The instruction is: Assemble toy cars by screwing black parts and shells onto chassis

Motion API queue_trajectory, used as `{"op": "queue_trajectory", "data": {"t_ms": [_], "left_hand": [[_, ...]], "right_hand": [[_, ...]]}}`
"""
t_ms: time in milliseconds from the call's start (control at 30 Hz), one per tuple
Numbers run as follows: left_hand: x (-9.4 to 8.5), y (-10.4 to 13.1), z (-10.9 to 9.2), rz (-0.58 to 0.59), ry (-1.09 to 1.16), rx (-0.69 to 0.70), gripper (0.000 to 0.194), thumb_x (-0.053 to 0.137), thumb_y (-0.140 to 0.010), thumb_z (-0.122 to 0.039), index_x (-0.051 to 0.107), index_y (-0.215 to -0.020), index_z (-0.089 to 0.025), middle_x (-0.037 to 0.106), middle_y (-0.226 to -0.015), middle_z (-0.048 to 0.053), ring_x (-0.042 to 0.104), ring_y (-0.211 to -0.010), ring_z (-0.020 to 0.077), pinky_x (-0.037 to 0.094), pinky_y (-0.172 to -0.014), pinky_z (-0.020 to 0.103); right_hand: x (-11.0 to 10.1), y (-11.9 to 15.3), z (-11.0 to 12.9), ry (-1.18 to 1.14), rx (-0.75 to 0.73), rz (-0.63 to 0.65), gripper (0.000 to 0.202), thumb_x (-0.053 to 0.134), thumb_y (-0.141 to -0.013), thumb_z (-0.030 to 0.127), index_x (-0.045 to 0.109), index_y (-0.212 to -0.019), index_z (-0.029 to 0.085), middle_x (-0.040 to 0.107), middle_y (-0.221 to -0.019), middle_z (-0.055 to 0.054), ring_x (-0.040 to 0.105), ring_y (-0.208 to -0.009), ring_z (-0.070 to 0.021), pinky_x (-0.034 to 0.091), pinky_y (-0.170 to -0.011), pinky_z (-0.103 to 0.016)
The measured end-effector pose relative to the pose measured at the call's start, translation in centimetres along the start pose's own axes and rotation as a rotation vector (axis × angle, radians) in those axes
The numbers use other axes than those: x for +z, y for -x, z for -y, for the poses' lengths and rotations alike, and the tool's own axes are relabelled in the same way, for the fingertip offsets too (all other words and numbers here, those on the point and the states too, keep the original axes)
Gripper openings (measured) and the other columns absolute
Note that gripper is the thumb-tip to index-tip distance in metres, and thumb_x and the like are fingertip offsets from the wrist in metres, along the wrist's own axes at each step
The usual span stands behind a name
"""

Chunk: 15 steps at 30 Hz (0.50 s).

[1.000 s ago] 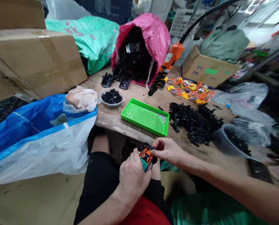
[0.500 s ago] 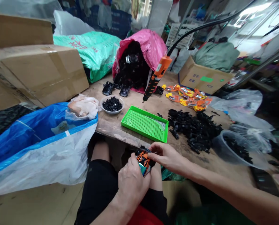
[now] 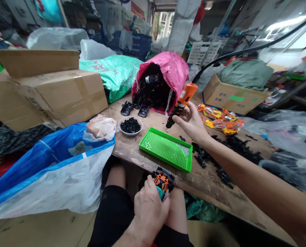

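My left hand (image 3: 150, 202) grips a small toy car body (image 3: 163, 181), black with orange and teal parts, over my lap below the table edge. Up at the hanging orange and black electric screwdriver (image 3: 181, 104), my right hand (image 3: 192, 121) has its thumb and fingers spread beside the tool's body; whether they touch it is unclear. Under the screwdriver's tip lies a green perforated tray (image 3: 165, 149) with small silvery screws (image 3: 185, 149) at its right end. A white bowl (image 3: 130, 133) of small black parts stands left of the tray.
Black plastic pieces (image 3: 242, 147) and orange-yellow parts (image 3: 223, 120) lie on the table (image 3: 128, 151) at the right. Behind stands a pink sack (image 3: 174, 70) of black parts. A blue-white bag (image 3: 73, 181) and a cardboard box (image 3: 73, 97) occupy the left.
My right hand has left the toy car and moved up to the screwdriver. My left hand still holds the car. The view has shifted, so the table sits lower in the picture.
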<state>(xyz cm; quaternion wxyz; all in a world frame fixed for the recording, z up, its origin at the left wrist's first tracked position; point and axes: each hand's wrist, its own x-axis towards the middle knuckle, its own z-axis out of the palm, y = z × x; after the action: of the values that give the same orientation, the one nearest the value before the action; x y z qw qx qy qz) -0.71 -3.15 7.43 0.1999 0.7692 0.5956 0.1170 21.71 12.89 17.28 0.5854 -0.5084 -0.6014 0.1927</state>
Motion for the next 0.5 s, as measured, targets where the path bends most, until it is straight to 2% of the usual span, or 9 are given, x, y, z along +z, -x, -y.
{"op": "queue_trajectory", "data": {"t_ms": [67,133,233,367,500], "left_hand": [[0.2,-0.1,-0.1,-0.006,0.003,-0.011,0.066,0.063,-0.086,-0.036,0.05,-0.14,0.001,0.071,-0.109,0.016,0.073,-0.094,0.0311,0.06,-0.082,0.042],[0.3,-0.3,-0.1,-0.01,0.015,-0.029,0.066,0.063,-0.086,-0.036,0.05,-0.14,0.0,0.071,-0.11,0.016,0.073,-0.095,0.0306,0.059,-0.083,0.041],[0.6,-0.5,0.0,-0.007,0.032,-0.046,0.066,0.063,-0.086,-0.036,0.05,-0.14,-0.001,0.071,-0.112,0.016,0.073,-0.096,0.0293,0.058,-0.084,0.039],[1.3,-0.4,0.2,-0.032,0.008,-0.037,0.065,0.063,-0.084,-0.035,0.051,-0.139,-0.001,0.071,-0.109,0.015,0.072,-0.092,0.0278,0.058,-0.08,0.037],[2.2,-0.3,0.0,-0.096,-0.049,-0.018,0.066,0.065,-0.082,-0.033,0.052,-0.138,-0.001,0.07,-0.108,0.016,0.071,-0.092,0.0277,0.057,-0.081,0.038]], "right_hand": [[1.7,-1.5,-0.2,-0.048,-0.02,-0.032,0.047,0.078,-0.077,0.043,0.056,-0.115,0.027,0.071,-0.102,-0.004,0.07,-0.091,-0.0211,0.059,-0.087,-0.044],[3.2,-2.3,-0.1,-0.07,-0.014,-0.111,0.031,0.072,-0.082,0.043,0.059,-0.104,0.025,0.069,-0.082,0.0,0.068,-0.075,-0.0186,0.06,-0.079,-0.042],[5.1,-2.5,0.4,-0.109,-0.004,-0.195,0.016,0.068,-0.083,0.034,0.062,-0.093,0.022,0.066,-0.075,0.001,0.068,-0.07,-0.0177,0.06,-0.076,-0.041],[7.2,-1.6,1.0,-0.241,0.002,-0.171,0.018,0.063,-0.078,0.021,0.062,-0.096,0.023,0.069,-0.082,0.001,0.068,-0.068,-0.0139,0.06,-0.074,-0.036],[9.2,-0.5,0.5,-0.261,0.093,-0.157,0.017,0.063,-0.076,0.019,0.062,-0.093,0.022,0.055,-0.055,0.009,0.055,-0.046,-0.0102,0.051,-0.051,-0.026]]}}
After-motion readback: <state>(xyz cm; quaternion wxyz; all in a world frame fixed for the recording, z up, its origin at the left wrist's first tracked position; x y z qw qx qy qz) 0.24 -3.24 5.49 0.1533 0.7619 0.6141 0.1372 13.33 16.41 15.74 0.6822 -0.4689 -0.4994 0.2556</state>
